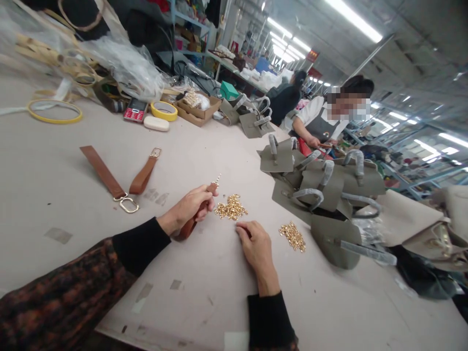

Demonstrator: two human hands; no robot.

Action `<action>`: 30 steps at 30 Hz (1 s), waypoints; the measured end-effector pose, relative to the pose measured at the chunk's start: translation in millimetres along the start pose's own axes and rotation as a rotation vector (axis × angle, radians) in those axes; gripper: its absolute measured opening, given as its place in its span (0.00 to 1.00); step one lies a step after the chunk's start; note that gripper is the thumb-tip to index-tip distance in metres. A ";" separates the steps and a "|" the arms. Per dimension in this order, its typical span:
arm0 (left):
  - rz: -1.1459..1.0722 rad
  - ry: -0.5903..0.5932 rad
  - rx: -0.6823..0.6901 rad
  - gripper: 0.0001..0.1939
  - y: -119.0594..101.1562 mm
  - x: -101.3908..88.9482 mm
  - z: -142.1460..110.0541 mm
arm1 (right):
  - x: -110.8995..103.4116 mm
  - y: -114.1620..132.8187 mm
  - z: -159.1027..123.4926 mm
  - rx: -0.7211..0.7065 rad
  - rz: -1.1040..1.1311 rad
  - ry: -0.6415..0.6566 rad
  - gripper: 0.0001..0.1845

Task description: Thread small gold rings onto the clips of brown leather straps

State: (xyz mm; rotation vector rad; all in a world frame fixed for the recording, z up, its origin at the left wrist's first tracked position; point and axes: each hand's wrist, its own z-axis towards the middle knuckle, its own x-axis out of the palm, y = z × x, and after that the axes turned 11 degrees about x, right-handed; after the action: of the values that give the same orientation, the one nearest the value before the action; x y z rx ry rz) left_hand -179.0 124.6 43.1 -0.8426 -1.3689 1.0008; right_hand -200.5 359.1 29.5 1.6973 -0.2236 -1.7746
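Note:
My left hand (190, 204) is closed around a brown leather strap (187, 229), whose lower loop hangs beneath the fingers. A small shiny metal piece (216, 183) sticks up from the strap's end above my fingertips; its kind is too small to tell. Just right of it lies a pile of small gold metal fittings (231, 208). My right hand (256, 243) rests at the near edge of that pile, with thumb and forefinger pressed together; whatever they hold is hidden. Beyond it to the right is a second pile of gold fittings (292, 237).
Two brown straps (104, 173) with metal clasps lie at left. Yellow tape (164, 111), a phone (136, 110) and a cardboard box (199, 109) stand behind. Grey-green bag flaps with wrapped handles (321, 180) crowd the right side. A co-worker (321, 122) sits across the table.

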 end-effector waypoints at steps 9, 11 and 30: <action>0.095 0.225 -0.031 0.15 6.4 8.6 -5.0 | 1.9 1.0 0.3 0.021 0.010 -0.019 0.07; 0.097 0.261 -0.056 0.15 5.2 12.2 -7.7 | -1.5 1.0 -0.7 0.037 0.065 -0.032 0.08; 0.030 0.016 -0.037 0.12 -1.0 3.7 -2.2 | 1.2 8.9 -2.7 0.091 0.141 -0.059 0.09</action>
State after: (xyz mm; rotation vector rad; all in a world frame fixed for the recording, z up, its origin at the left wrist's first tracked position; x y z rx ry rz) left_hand -176.9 127.8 45.3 -0.8992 -1.3679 0.9926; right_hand -194.9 352.4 33.0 1.6504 -0.4458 -1.7346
